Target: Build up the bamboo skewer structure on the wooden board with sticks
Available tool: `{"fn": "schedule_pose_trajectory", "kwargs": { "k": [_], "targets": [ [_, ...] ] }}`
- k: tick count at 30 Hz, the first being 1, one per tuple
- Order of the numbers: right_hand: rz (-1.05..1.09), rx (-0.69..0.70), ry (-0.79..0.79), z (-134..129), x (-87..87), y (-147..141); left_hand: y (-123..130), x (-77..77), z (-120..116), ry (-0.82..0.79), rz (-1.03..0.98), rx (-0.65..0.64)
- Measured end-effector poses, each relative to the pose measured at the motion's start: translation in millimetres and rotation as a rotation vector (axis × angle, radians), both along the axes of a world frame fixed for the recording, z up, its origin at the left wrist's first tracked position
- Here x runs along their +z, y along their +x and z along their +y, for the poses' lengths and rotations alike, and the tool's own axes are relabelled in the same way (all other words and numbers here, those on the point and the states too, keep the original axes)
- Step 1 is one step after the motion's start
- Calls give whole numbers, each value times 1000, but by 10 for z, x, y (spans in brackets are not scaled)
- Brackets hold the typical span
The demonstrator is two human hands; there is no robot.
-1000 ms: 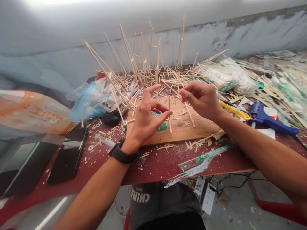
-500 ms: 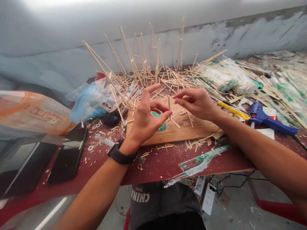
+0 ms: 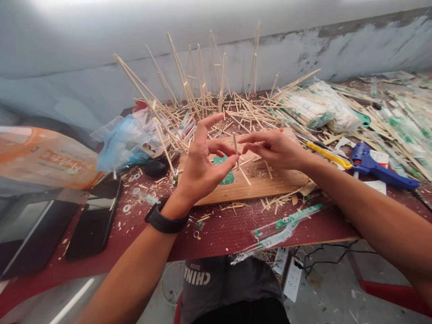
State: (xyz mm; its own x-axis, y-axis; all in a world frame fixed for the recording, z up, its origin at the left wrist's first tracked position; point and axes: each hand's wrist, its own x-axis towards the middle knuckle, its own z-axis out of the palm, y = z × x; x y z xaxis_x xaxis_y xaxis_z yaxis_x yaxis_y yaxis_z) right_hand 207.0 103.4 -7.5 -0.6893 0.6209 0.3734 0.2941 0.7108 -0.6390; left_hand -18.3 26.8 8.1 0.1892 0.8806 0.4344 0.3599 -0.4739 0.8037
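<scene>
A short piece of wooden stick (image 3: 235,141) stands roughly upright over the board, its lower end pinched between the thumb and a finger of my left hand (image 3: 211,159). That hand's index finger is raised and curved away from the stick. My right hand (image 3: 278,147) reaches in from the other side, fingers drawn together with their tips right beside the stick. Whether those tips touch it or hold something small, I cannot tell. Beneath both hands lies a wooden board (image 3: 283,182) with a green patch (image 3: 227,173) and a few loose stick pieces.
Upright stick frames and a heap of sticks (image 3: 249,112) fill the back. At right lie a blue glue gun (image 3: 374,166), a yellow cutter (image 3: 329,155) and plastic-wrapped chopsticks (image 3: 313,108). At left are a black phone (image 3: 94,220) and a blue plastic bag (image 3: 118,141).
My left hand has shifted slightly left with the stick. My right hand has moved a little left and down, bringing its fingertips closer to the stick.
</scene>
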Motion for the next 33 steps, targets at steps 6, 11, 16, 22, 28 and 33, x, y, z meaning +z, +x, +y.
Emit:
{"fn": "schedule_pose_trajectory", "kwargs": {
  "k": [6,11,16,22,28,33],
  "targets": [
    [27,-53,-21,-24,46,-7,-2,4,1,3,16,19],
    [28,-125,31,-39,90,-11,-10,-9,8,27,-12,25],
    [37,-131,-25,-46,110,-16,-42,-71,56,93,-79,-23],
    [60,-127,-98,-33,72,-19,-42,-99,73,121,-146,-51],
    [68,-118,-120,-33,60,-31,-43,-103,77,164,-158,-40],
    [81,-92,-290,-64,93,-41,-75,-102,95,223,-145,-30]
  ]
}}
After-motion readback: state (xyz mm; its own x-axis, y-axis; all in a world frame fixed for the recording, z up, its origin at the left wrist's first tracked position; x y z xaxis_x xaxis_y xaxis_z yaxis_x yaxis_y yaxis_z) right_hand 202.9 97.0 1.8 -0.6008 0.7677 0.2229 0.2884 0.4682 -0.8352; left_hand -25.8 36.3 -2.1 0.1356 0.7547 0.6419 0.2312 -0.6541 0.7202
